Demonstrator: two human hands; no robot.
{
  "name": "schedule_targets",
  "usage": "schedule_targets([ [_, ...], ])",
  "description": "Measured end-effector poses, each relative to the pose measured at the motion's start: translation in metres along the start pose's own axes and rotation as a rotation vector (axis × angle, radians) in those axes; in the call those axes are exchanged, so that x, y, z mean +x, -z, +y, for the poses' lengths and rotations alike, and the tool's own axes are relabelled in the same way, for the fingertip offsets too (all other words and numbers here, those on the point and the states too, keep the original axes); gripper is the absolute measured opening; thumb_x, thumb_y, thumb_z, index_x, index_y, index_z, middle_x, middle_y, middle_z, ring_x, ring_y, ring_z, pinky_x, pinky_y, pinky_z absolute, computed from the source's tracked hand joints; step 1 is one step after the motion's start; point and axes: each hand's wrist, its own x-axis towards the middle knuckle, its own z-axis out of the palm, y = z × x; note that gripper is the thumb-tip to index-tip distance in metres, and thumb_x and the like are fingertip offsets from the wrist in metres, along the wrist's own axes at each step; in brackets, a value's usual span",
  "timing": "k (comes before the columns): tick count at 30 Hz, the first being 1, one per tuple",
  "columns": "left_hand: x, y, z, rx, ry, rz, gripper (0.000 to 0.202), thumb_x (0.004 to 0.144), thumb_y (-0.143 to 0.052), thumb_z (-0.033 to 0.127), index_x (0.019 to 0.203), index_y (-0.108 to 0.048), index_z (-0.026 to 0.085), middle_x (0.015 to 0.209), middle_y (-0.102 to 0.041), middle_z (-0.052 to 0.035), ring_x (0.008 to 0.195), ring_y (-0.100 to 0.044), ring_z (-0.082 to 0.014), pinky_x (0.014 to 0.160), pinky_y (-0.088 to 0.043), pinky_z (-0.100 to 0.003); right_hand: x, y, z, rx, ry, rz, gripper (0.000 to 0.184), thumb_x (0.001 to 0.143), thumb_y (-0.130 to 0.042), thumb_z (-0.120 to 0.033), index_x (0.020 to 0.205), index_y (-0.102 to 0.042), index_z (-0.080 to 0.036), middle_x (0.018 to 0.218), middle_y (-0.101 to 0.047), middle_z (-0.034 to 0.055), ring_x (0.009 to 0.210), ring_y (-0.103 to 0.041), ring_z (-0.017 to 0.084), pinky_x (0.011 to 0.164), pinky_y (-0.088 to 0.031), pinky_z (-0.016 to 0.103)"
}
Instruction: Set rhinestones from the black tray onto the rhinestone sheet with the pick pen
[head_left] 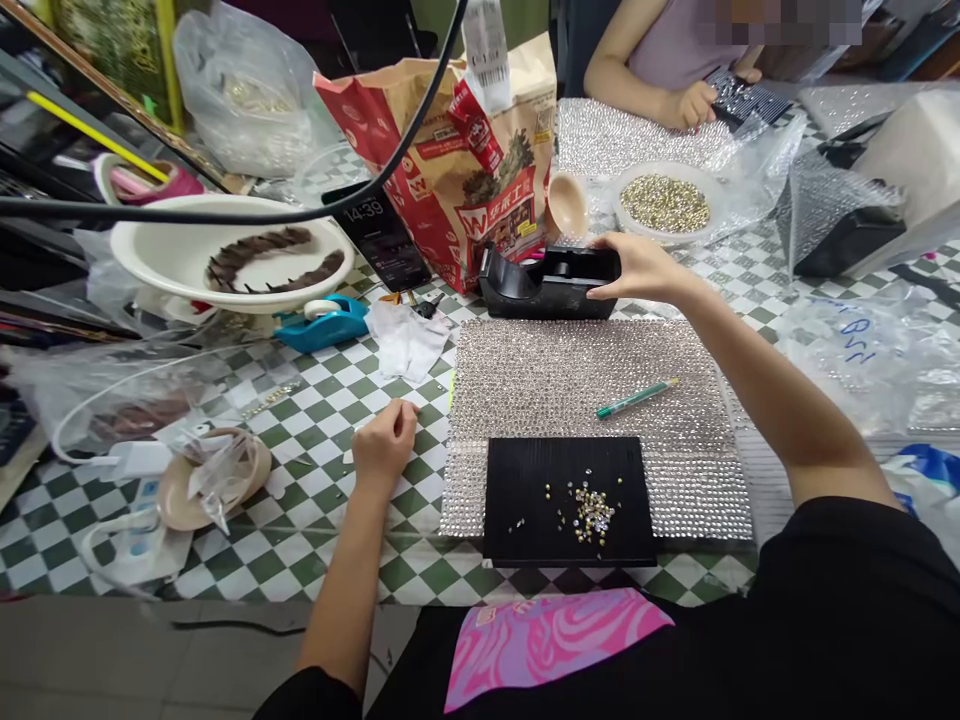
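My right hand (637, 268) grips the right end of a black tape dispenser (551, 298), thumb in front and fingers over the top. The dispenser stands at the far edge of a rhinestone-studded mat (517, 385). Curled into a loose fist, my left hand (385, 440) rests on the checkered tablecloth left of the mat; I see nothing in it. A green pencil-like stick (636, 399) lies on the mat. Near me, a black board (525, 500) overlaps the mat's front edge and carries a small heap of gold and clear rhinestones (594, 515).
Behind the dispenser stands a paper bag (480, 150), with a phone (382, 235) leaning beside it. A blue tape dispenser (324, 322) and white basin (232, 292) sit left. Across the table, a person's hand (690, 105) is near a rhinestone bowl (666, 235). A black cable (300, 214) crosses the view.
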Motion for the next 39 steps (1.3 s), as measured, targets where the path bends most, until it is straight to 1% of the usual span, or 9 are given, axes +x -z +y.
schedule_targets([
  [6,0.001,-0.002,-0.003,0.004,0.000,0.007,0.032,0.088,-0.040,0.037,0.074,-0.065,0.020,0.055,-0.051,-0.0002,0.053,-0.045,-0.0121,0.061,-0.032,-0.025,0.005,-0.001,0.004,0.019,0.027,0.004,0.065,0.063,-0.077,-0.056,0.117,-0.061,-0.024,0.119,-0.065,0.0083,0.111,-0.060,0.034,0.099,-0.052,0.054],
  [12,0.003,-0.001,-0.002,0.005,0.001,0.009,0.030,0.087,-0.043,0.035,0.077,-0.066,0.020,0.055,-0.050,0.0008,0.053,-0.044,-0.0116,0.061,-0.033,-0.024,0.005,0.000,0.002,0.010,0.010,-0.029,0.068,0.064,-0.077,-0.052,0.121,-0.057,-0.021,0.124,-0.062,0.0098,0.113,-0.058,0.034,0.100,-0.050,0.052],
  [17,0.005,0.000,-0.002,0.013,0.002,0.010,0.028,0.087,-0.043,0.033,0.078,-0.067,0.021,0.059,-0.055,-0.0001,0.055,-0.046,-0.0122,0.062,-0.034,-0.024,0.009,-0.003,0.006,0.028,-0.005,-0.057,0.071,0.062,-0.077,-0.055,0.121,-0.054,-0.023,0.125,-0.059,0.0087,0.113,-0.056,0.034,0.100,-0.048,0.052],
  [21,0.005,0.000,-0.001,0.019,-0.007,0.008,0.027,0.088,-0.043,0.031,0.080,-0.067,0.020,0.064,-0.060,-0.0008,0.056,-0.045,-0.0119,0.064,-0.035,-0.025,0.014,-0.007,0.012,0.089,0.036,-0.047,0.075,0.059,-0.077,-0.063,0.118,-0.052,-0.023,0.123,-0.058,0.0078,0.113,-0.053,0.031,0.100,-0.048,0.050],
  [27,0.006,0.001,0.001,0.039,-0.006,0.012,0.026,0.088,-0.044,0.030,0.080,-0.067,0.020,0.062,-0.056,-0.0005,0.056,-0.044,-0.0121,0.063,-0.034,-0.025,0.016,-0.004,0.012,0.130,0.051,-0.052,0.085,0.046,-0.071,-0.084,0.107,-0.057,-0.027,0.113,-0.061,0.0019,0.102,-0.049,0.023,0.097,-0.047,0.051],
  [32,0.006,0.001,0.001,0.037,-0.015,0.011,0.028,0.088,-0.043,0.030,0.080,-0.067,0.020,0.063,-0.057,-0.0012,0.056,-0.044,-0.0116,0.063,-0.034,-0.026,0.012,-0.002,0.009,0.203,0.036,-0.055,0.091,0.037,-0.069,-0.087,0.109,-0.058,-0.034,0.105,-0.065,-0.0007,0.108,-0.046,0.027,0.099,-0.041,0.053],
  [35,0.006,0.000,-0.001,0.028,-0.021,0.010,0.028,0.089,-0.043,0.030,0.081,-0.068,0.019,0.063,-0.057,-0.0010,0.056,-0.044,-0.0114,0.063,-0.034,-0.026,0.011,-0.003,0.010,0.215,0.041,-0.043,0.094,0.036,-0.066,-0.092,0.106,-0.058,-0.030,0.112,-0.063,-0.0004,0.104,-0.048,0.022,0.098,-0.044,0.048],
  [37,0.006,0.000,-0.002,0.016,-0.024,0.012,0.028,0.089,-0.044,0.030,0.082,-0.068,0.019,0.062,-0.056,-0.0004,0.056,-0.044,-0.0114,0.063,-0.034,-0.026,0.010,-0.004,0.010,0.209,0.037,-0.030,0.091,0.039,-0.069,-0.088,0.104,-0.059,-0.026,0.115,-0.062,0.0021,0.102,-0.050,0.022,0.096,-0.046,0.047],
  [39,0.005,0.000,-0.003,0.000,-0.026,0.019,0.029,0.090,-0.044,0.030,0.082,-0.069,0.019,0.061,-0.055,0.0001,0.055,-0.044,-0.0114,0.063,-0.034,-0.026,0.011,-0.004,0.012,0.194,0.028,-0.025,0.081,0.045,-0.075,-0.077,0.104,-0.058,-0.025,0.116,-0.061,0.0039,0.105,-0.052,0.025,0.097,-0.046,0.047],
])
